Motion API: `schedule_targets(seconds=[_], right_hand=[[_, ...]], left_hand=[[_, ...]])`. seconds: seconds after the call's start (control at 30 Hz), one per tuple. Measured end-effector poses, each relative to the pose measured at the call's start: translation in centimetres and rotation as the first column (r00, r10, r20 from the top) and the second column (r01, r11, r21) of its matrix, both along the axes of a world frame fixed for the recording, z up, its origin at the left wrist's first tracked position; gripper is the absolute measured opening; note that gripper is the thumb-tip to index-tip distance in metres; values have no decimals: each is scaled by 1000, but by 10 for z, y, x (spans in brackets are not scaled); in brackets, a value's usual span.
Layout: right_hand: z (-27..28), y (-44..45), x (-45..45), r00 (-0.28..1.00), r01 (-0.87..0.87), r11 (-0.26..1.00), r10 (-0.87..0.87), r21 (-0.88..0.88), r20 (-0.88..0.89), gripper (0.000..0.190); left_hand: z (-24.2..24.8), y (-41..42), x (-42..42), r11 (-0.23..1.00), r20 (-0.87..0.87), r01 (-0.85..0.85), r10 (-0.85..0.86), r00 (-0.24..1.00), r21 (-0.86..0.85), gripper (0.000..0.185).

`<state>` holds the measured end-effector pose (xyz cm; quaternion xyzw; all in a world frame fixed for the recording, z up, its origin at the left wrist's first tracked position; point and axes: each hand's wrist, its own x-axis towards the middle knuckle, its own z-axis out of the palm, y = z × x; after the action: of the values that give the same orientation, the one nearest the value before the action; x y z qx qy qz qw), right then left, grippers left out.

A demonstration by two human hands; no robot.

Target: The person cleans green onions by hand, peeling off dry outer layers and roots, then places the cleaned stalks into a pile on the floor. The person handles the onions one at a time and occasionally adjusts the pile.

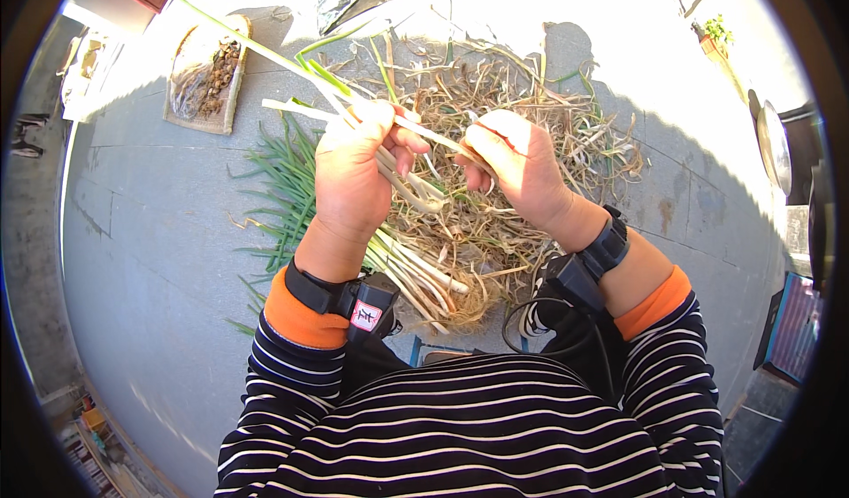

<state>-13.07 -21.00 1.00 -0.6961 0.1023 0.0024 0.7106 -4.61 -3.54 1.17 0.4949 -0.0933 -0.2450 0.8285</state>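
Observation:
My left hand [351, 166] grips several green onion stalks [265, 52]; one long green leaf reaches to the upper left. Their pale lower ends hang below the fingers. My right hand [517, 159] pinches the lower end of one white stalk [434, 136], which spans the gap between both hands. What its fingertips hold exactly is partly hidden. Under my left forearm lies a bunch of green onions [414, 266], green tops to the left and stringy roots to the right. A wide heap of dry, stripped onion leaves [464, 239] spreads on the paving beneath my hands.
A woven tray [229, 116] holding small brown pieces lies at upper left. At the top is a black plastic bag [345, 0]. Bulky wrist straps [318, 292] circle both forearms, with a cable [507, 319] by the right knee. A potted plant [715, 43] stands at upper right.

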Motion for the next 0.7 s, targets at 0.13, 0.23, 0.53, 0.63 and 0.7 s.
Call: schedule_targets(seconds=[0.13, 0.23, 0.53, 0.63, 0.7], right_hand=[[-7, 6, 1, 976, 2, 998, 13, -69, 215, 9], [-8, 7, 0, 980, 33, 995, -13, -93, 201, 8], [-4, 4, 0, 995, 41, 875, -80, 483, 61, 6], [-5, 5, 0, 995, 47, 835, -87, 548, 48, 7], [-6, 4, 0, 997, 33, 833, -70, 553, 45, 8]], left_hand=[[-5, -3, -5, 997, 27, 73, -74, 997, 28, 21], [-5, -4, -9, 993, 26, 84, -86, 996, 89, 19], [-10, -11, -14, 994, -225, 59, -77, 971, -87, 14], [-13, -11, -14, 988, -274, 68, -105, 956, -138, 14], [-13, -11, -14, 985, -287, 68, -112, 951, -162, 14]])
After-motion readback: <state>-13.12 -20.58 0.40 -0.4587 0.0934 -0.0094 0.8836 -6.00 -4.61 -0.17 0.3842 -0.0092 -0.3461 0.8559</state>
